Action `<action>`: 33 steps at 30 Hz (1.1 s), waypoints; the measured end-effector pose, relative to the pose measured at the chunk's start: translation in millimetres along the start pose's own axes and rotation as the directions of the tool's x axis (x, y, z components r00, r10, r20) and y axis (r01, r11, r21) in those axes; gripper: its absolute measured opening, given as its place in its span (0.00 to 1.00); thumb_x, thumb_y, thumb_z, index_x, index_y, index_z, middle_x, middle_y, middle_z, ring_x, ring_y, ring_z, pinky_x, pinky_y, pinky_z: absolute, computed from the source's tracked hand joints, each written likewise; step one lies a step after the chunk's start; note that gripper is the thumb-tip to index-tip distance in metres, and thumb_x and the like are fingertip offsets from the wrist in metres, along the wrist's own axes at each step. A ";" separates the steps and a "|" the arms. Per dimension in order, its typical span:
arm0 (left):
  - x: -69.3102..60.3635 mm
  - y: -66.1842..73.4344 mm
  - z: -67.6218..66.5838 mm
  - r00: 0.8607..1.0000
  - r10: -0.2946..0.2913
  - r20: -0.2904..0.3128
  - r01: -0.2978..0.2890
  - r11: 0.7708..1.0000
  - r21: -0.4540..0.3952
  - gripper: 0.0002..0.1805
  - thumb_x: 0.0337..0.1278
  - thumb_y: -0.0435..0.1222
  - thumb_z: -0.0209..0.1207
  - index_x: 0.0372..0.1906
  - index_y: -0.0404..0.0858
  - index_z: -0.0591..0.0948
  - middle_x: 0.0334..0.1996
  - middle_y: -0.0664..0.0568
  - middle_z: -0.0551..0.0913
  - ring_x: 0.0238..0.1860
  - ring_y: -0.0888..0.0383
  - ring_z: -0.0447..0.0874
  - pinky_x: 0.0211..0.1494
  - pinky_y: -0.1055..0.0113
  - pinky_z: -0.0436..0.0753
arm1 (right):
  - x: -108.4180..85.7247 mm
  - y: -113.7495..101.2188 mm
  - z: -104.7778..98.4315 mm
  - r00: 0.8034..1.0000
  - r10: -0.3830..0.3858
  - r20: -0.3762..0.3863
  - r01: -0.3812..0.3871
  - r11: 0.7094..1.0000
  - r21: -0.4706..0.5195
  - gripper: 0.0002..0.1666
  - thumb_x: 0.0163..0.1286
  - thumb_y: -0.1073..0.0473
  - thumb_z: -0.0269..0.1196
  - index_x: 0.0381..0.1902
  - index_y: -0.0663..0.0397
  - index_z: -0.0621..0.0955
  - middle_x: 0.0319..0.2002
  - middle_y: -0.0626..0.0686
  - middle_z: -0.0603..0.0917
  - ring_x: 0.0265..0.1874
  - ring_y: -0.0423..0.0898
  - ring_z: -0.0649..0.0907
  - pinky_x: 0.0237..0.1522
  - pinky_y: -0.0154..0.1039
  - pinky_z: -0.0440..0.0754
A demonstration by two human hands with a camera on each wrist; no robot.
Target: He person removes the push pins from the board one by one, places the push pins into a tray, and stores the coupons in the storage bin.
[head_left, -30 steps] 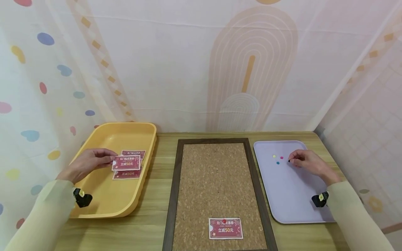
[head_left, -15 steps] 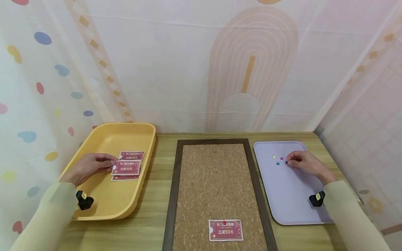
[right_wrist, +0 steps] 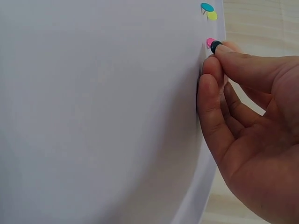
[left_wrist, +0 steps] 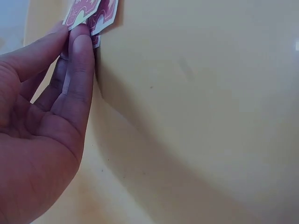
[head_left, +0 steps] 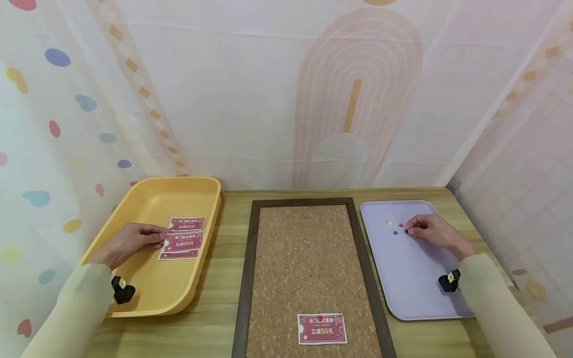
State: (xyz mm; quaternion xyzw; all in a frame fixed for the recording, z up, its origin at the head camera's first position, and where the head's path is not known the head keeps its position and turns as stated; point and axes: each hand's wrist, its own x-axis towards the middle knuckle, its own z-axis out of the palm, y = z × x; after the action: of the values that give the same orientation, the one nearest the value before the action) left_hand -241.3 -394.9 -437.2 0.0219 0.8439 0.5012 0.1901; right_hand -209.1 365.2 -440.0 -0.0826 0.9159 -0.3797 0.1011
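Over the yellow tray [head_left: 147, 278], my left hand [head_left: 132, 241] pinches the left edge of a red coupon [head_left: 184, 242]. Under and around it lie other coupons, one behind [head_left: 188, 223] and one partly covered in front [head_left: 179, 255]. In the left wrist view, thumb and fingers meet at the coupon's corner [left_wrist: 81, 13]. My right hand [head_left: 436, 232] is at the lilac tray [head_left: 416, 288], where thumb and forefinger pinch a black thumbtack [right_wrist: 215, 46]. Beside it lie a pink thumbtack [right_wrist: 210, 42], a blue one [right_wrist: 207, 7] and a yellow one [right_wrist: 212, 15].
Between the trays lies a cork board [head_left: 309, 258] with a dark wooden frame [head_left: 250, 268]. A coupon [head_left: 322, 330] is fixed near its front by a red thumbtack [head_left: 320, 318]. Behind the wooden table [head_left: 215, 293] hangs a patterned curtain [head_left: 250, 99].
My left hand has lowered the coupon toward the others and shifted it slightly right. My right hand has moved slightly left, still pinching the black thumbtack.
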 end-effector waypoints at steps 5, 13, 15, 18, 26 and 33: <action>-3.2 0.6 -0.2 1.000 0.002 0.010 -0.003 1.000 0.027 0.23 0.76 0.31 0.57 0.64 0.16 0.73 0.53 0.40 0.85 0.42 0.65 0.86 0.48 0.68 0.86 | 0.7 -0.9 1.1 1.000 -0.021 0.012 0.021 1.000 -0.008 0.06 0.73 0.73 0.60 0.43 0.73 0.82 0.36 0.54 0.81 0.33 0.42 0.75 0.33 0.31 0.77; -11.2 15.5 0.3 0.998 0.066 -0.024 -0.064 0.994 0.091 0.29 0.76 0.39 0.59 0.69 0.21 0.71 0.59 0.37 0.82 0.47 0.64 0.85 0.51 0.70 0.84 | -3.7 -4.2 -0.9 0.999 -0.038 -0.011 0.038 0.999 -0.018 0.07 0.72 0.74 0.60 0.46 0.73 0.81 0.38 0.57 0.82 0.36 0.46 0.77 0.34 0.32 0.78; -13.5 23.1 1.5 0.993 0.097 -0.067 -0.087 0.986 0.143 0.29 0.75 0.40 0.60 0.69 0.22 0.71 0.59 0.39 0.82 0.47 0.65 0.84 0.49 0.73 0.83 | -5.8 -6.6 -1.9 0.998 -0.059 -0.029 0.058 0.998 -0.028 0.08 0.71 0.74 0.60 0.47 0.73 0.80 0.38 0.57 0.81 0.37 0.47 0.77 0.34 0.32 0.78; -18.1 36.2 5.3 0.981 0.137 -0.138 -0.106 0.971 0.216 0.29 0.74 0.41 0.61 0.68 0.24 0.73 0.58 0.41 0.83 0.46 0.70 0.82 0.47 0.77 0.79 | -8.9 -12.0 -4.0 0.995 -0.084 -0.049 0.082 0.996 -0.033 0.09 0.71 0.74 0.60 0.48 0.73 0.80 0.39 0.58 0.81 0.37 0.47 0.77 0.35 0.33 0.79; -33.4 69.4 29.6 0.940 0.241 -0.240 -0.168 0.943 0.289 0.27 0.72 0.45 0.63 0.64 0.31 0.78 0.58 0.37 0.83 0.45 0.79 0.78 0.46 0.82 0.77 | -20.1 -36.1 -4.2 0.992 -0.086 -0.092 0.084 0.996 -0.027 0.10 0.75 0.68 0.62 0.50 0.69 0.80 0.43 0.60 0.83 0.39 0.50 0.79 0.37 0.35 0.80; -42.7 91.4 59.7 0.899 0.356 -0.255 -0.298 0.924 0.240 0.21 0.71 0.39 0.65 0.60 0.31 0.81 0.45 0.65 0.85 0.44 0.72 0.83 0.46 0.80 0.81 | -28.6 -57.1 4.4 0.978 -0.140 -0.153 0.137 0.990 -0.027 0.08 0.74 0.65 0.64 0.45 0.67 0.82 0.36 0.56 0.84 0.33 0.44 0.78 0.35 0.33 0.78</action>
State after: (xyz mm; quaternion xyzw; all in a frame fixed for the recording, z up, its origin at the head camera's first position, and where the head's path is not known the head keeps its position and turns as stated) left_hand -195.3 -309.2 -371.7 0.1080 0.8919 0.4384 -0.0276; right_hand -176.2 328.9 -398.9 -0.1174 0.9160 -0.3836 0.0026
